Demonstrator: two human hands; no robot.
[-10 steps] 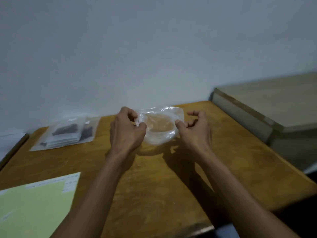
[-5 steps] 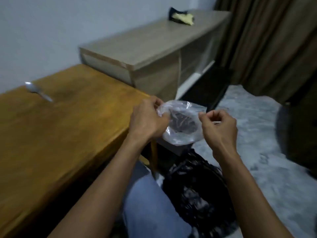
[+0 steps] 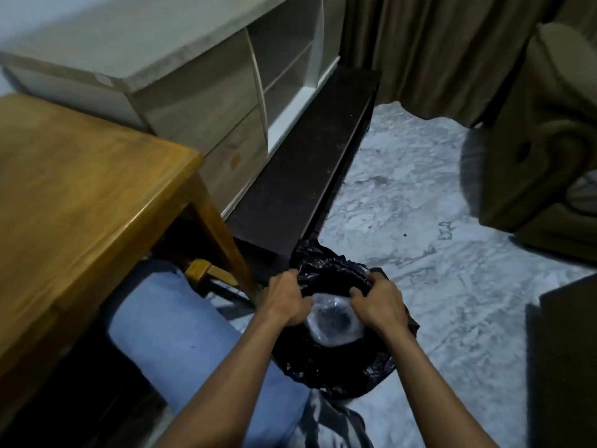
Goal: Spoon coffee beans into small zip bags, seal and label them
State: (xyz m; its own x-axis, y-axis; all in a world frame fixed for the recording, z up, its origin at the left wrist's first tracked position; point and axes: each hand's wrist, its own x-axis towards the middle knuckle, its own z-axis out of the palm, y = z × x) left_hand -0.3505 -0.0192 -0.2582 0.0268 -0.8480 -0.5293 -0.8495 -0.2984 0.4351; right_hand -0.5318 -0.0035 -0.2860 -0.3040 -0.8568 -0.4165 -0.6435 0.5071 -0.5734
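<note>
**Kid:** What are the hands doing?

**Helper:** Both hands pinch one small clear zip bag (image 3: 336, 321), low in the middle of the frame. The left hand (image 3: 286, 300) has its fingers curled on the bag's left top edge. The right hand (image 3: 378, 305) has its fingers curled on the right top edge. They seem to pull the mouth apart, so the bag looks open at the top.

**Kid:** Is anything in it?

**Helper:** I see something dark through the plastic. It could be beans, or just the black bag (image 3: 332, 363) behind it. I cannot tell which.

**Kid:** What is the black bag?

**Helper:** It is thin, shiny and very crinkly, like a bin liner, and it sits on the floor (image 3: 420, 221) right under the hands. The little bag is soft, see-through and a bit wrinkled.

**Kid:** So how much of the job is done?

**Helper:** Not much, I think. The bag is not sealed and has no label on it. No spoon shows here. Filling, zipping and sticking a label are all left.

**Kid:** What else is around?

**Helper:** A smooth, yellow-brown wooden table (image 3: 80, 205) fills the left side. A pale cabinet (image 3: 200, 92) with shelves stands at the upper left. The floor is grey and white with marble swirls. A brown curtain (image 3: 436, 50) hangs at the top. A blue trouser leg (image 3: 181, 341) shows at the lower left.
</note>
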